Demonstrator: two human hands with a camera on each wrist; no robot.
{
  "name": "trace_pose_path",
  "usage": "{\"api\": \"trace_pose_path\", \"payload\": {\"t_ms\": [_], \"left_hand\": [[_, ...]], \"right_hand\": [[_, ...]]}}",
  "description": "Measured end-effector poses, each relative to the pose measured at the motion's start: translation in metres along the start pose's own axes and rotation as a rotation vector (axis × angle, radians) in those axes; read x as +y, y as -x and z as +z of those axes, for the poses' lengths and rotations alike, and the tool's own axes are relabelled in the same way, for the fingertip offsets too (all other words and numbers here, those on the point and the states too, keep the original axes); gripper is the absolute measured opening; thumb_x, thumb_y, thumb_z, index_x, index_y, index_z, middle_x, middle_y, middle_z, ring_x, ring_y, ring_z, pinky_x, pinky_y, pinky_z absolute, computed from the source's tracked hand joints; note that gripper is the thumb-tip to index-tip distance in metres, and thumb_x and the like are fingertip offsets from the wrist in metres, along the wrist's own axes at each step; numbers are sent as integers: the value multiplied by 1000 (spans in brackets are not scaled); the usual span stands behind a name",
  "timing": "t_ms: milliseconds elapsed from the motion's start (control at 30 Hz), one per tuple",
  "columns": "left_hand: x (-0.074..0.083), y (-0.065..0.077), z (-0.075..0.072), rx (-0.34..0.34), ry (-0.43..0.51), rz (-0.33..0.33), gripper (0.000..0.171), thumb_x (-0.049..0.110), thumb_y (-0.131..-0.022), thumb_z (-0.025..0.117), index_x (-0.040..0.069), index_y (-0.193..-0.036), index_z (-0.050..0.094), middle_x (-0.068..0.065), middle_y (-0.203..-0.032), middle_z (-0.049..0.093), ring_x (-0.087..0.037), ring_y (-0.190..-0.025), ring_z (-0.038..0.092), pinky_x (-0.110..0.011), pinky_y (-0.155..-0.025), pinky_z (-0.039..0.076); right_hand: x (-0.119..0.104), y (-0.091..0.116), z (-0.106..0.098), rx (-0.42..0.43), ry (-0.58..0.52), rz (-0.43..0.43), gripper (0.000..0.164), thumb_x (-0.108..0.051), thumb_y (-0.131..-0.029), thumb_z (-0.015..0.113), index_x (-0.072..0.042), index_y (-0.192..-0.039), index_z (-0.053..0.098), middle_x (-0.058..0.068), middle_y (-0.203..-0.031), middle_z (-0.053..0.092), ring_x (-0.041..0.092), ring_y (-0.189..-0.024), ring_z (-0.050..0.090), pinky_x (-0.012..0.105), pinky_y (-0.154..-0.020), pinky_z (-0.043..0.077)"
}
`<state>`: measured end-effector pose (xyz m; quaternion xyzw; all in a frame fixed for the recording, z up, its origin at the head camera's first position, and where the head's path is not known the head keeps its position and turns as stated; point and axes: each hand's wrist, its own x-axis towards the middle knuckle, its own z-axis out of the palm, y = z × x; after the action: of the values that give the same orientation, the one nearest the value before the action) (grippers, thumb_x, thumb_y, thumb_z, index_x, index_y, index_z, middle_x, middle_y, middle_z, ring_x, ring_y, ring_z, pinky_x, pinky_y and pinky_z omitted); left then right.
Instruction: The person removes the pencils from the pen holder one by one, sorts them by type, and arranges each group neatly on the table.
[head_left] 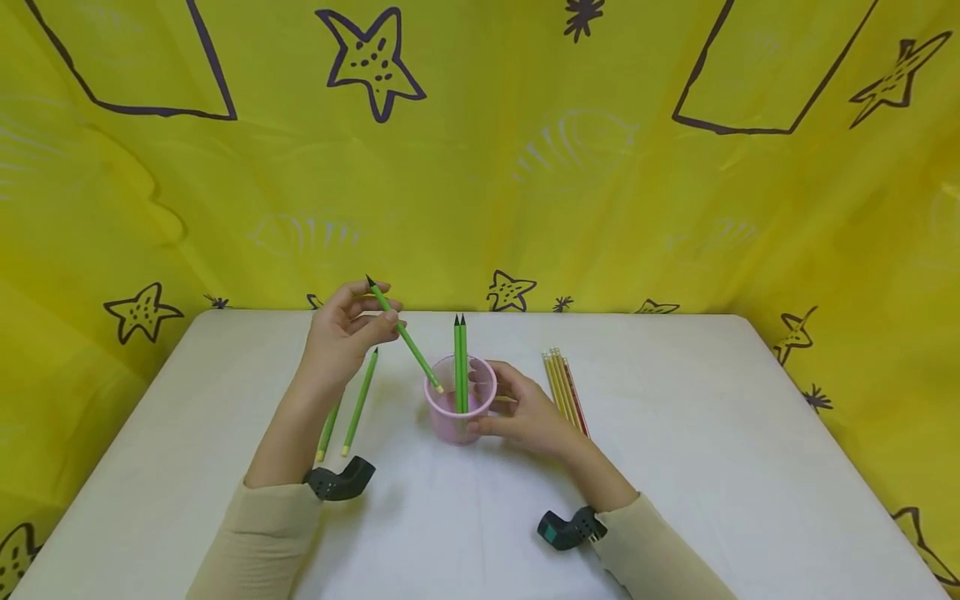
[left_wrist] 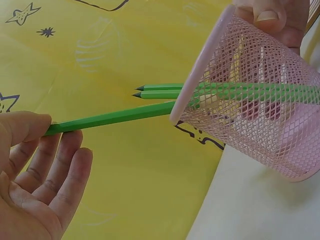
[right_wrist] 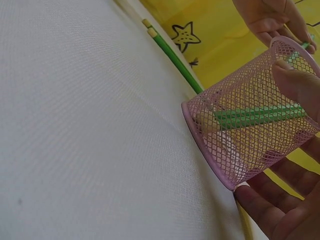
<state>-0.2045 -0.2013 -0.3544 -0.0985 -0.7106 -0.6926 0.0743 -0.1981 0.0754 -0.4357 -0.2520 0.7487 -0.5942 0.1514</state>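
My left hand pinches a green pencil between thumb and fingers near its dark tip. The pencil slants down, and its yellow eraser end is just inside the rim of a pink mesh pencil cup. Two more green pencils stand in the cup with their dark points up. My right hand grips the cup from the right, its thumb on one side and the fingers around the other. Under the left forearm, two green pencils lie on the table.
To the right of the cup lies a bundle of yellow pencils with a red one along its edge, partly behind the right hand. The white table ends at a yellow patterned curtain.
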Motion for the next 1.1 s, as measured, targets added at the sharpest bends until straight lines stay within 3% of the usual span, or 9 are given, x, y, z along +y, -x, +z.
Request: {"api": "trace_pose_path", "payload": {"t_ms": [233, 600, 1100], "left_hand": [[4, 0, -6, 9, 91, 15, 40, 8, -94, 68, 7, -131, 53, -9, -111, 67, -17, -92, 72, -31, -84, 61], [10, 1, -13, 95, 183, 11, 32, 9, -95, 67, 10, -124, 55, -4, -108, 70, -19, -92, 71, -33, -80, 62], [11, 2, -18, 100, 124, -39, 26, 14, -96, 67, 14, -119, 56, -5, -109, 69, -18, -88, 70, -29, -75, 62]], "right_hand": [[1, 0, -1, 3, -3, -1, 82, -9, -78, 85, -12, -148, 43, 4, -145, 52, 28, -132, 52, 40, -108, 47], [2, -1, 0, 10, 1, -7, 81, -10, -78, 85, -14, -147, 44, 4, -143, 54, 28, -129, 54, 40, -108, 47], [0, 1, 1, 7, -3, 4, 81, -10, -78, 85, -10, -148, 43, 4, -143, 54, 28, -130, 54, 39, -108, 47]]}}
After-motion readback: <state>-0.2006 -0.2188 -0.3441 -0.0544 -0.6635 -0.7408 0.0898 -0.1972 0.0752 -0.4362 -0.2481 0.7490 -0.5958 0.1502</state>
